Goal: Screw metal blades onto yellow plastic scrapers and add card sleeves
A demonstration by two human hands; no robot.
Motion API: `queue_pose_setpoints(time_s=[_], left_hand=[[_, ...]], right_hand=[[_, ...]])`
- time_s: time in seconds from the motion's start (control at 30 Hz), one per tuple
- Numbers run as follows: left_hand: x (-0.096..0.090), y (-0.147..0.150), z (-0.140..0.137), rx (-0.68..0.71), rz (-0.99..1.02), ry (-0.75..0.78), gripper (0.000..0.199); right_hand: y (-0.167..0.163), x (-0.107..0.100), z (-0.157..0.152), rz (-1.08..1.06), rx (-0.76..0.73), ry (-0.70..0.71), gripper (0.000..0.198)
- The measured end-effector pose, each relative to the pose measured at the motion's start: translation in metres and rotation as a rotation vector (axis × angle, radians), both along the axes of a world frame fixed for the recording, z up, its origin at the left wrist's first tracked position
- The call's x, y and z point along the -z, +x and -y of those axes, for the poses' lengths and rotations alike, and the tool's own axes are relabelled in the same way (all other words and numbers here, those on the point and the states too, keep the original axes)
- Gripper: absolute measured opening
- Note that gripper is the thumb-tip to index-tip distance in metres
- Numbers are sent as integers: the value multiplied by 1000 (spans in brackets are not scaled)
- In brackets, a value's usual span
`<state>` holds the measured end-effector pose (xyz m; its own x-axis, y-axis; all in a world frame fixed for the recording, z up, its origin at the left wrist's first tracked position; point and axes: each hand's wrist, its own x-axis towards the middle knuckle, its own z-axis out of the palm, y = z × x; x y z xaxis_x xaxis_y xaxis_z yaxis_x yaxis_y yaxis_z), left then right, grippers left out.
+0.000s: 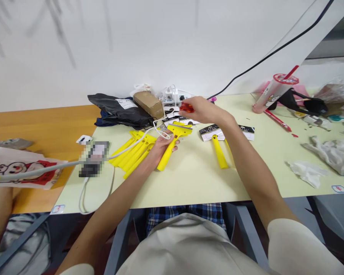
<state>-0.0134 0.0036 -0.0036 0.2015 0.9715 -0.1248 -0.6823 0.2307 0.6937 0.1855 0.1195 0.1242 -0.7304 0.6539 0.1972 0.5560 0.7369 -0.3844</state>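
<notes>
My left hand [161, 146] is closed around a yellow scraper [166, 156], its wide head and metal blade edge facing away from me. Above and just right of that head, my right hand [203, 109] grips a red, see-through screwdriver [187, 107]; its shaft cannot be made out. Several more yellow scrapers [134, 153] lie side by side to the left of my left hand. Under my right forearm, another yellow scraper [220, 154] lies against a black-and-white card [247, 132], partly hidden by the arm.
Behind my hands are a black plastic bag [117, 110], a cardboard box [149, 104] and a power strip [181, 95]. A white cable [132, 147] crosses the left side. Rightward stand a tilted drink cup [275, 93], a red marker [278, 121] and crumpled tissues [308, 172].
</notes>
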Motion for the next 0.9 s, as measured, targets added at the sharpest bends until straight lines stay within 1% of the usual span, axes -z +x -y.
queue_pose_setpoints(time_s=[0.07,0.13,0.23,0.3,0.4,0.57,0.67,0.8,0.9], left_hand=[[1,2,1,4,-12,-14,41],[2,3,1,5,-21,-17,42],[4,1,1,-1,-20,-9,42],[5,0,0,-6,-21,-8,40],[6,0,0,-5,-22,-6,40],[8,0,0,-2,-15,-10,40],[9,0,0,2,-18,-6,41],[10,0,-1,3,-19,-3,42],[10,0,-1,-5,-28,-18,44]], right_hand=[[-12,4,7,3,-114,-82,30],[-23,12,10,40,-208,-150,32],[-31,24,8,75,-275,-187,36],[-31,29,4,77,-258,-186,36],[-28,31,0,65,-216,-185,32],[-27,32,-2,47,-211,-247,34],[-28,33,-3,44,-210,-257,35],[-28,30,0,82,-224,-242,32],[-29,26,3,126,-198,-222,30]])
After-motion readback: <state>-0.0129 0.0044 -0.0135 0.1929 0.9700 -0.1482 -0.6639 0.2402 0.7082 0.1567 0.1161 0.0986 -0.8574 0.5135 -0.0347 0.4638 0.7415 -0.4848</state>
